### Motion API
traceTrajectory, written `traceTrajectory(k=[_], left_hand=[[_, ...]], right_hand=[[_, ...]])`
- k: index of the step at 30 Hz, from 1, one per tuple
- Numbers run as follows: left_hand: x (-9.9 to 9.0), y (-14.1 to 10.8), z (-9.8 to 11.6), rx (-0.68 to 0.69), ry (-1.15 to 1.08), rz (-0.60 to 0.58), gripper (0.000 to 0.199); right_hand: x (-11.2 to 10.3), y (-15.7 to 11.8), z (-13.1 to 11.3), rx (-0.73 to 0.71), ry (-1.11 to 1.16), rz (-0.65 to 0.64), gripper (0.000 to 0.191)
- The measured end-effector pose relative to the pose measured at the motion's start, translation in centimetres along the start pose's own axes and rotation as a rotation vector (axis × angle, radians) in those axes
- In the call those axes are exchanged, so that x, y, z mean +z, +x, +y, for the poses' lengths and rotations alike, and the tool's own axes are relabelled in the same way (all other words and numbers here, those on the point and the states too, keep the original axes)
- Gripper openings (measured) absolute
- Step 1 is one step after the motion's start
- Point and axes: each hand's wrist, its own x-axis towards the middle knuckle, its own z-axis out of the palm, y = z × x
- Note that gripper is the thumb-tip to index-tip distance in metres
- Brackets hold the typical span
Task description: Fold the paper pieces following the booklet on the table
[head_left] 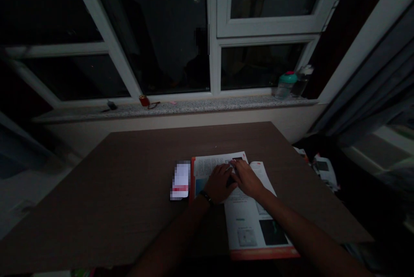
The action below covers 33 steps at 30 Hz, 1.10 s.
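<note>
An open book [239, 221] with printed text, pictures and red-orange edges lies on the brown table. My left hand [219, 183], with a dark band on its wrist, rests on the far part of the pages, fingers stretched out over the paper. Close against it is my right hand [248, 178], its fingers bent inward at the page. Whatever the right fingers hold is too dark to make out. Left of the book lies a lit phone [181, 180], its screen blurred out.
The table [129, 208] stands below a window with a stone sill [194, 106]. On the sill are a shaker bottle [285, 85] with a teal lid, a clear bottle [302, 80] and a small reddish jar [144, 101]. A grey curtain [362, 83] hangs at right.
</note>
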Motion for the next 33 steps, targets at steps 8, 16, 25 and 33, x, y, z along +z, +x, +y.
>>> traceTrajectory(k=[8,16,25,33], left_hand=[[0.2,0.0,-0.6,0.001,0.002,-0.009,0.045],[0.3,-0.2,-0.5,-0.007,-0.006,-0.033,0.06],[1.2,-0.2,0.1,-0.016,0.014,-0.018,0.078],[1.1,-0.2,0.2,-0.012,0.019,-0.023,0.078]], right_hand=[[-0.9,-1.7,1.0,-0.038,-0.021,-0.075,0.052],[-1.2,-3.1,1.9,-0.056,-0.011,-0.076,0.055],[-1.1,-1.9,1.6,-0.035,0.029,-0.067,0.059],[0.0,1.6,0.0,0.097,-0.017,0.14,0.039]])
